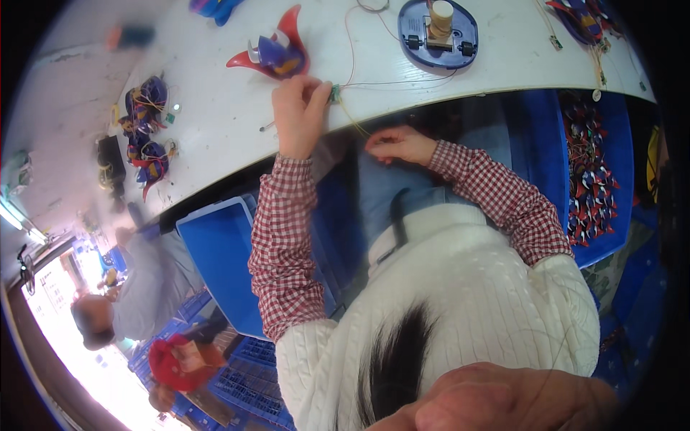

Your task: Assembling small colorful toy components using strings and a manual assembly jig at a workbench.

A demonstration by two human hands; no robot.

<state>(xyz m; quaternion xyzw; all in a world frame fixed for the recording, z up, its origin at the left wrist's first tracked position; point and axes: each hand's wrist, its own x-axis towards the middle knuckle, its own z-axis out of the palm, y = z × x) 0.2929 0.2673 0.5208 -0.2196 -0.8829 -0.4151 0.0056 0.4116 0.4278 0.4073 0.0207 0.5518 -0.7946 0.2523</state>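
My left hand (297, 118) is at the front edge of the white table (215, 136), its thumb and fingers pinched on a small green circuit board (335, 93) with thin wires. Just beyond that hand lies a purple toy figure (279, 57) with red pointed parts and white horn-like tips. My right hand (402, 146) is just off the table edge, over my lap. Its fingers are closed on a thin yellow wire (353, 121) running down from the board. Red wires stretch from near the board towards a dark blue oval base (410, 54) topped by a tan cylinder.
Several wired purple figures (147, 161) lie on the left; more (582, 21) sit far right. An open blue bin (215, 251) stands left of my lap. To the right, another blue bin (622, 179) holds many small red-and-purple parts. Other people (154, 280) are at the lower left.
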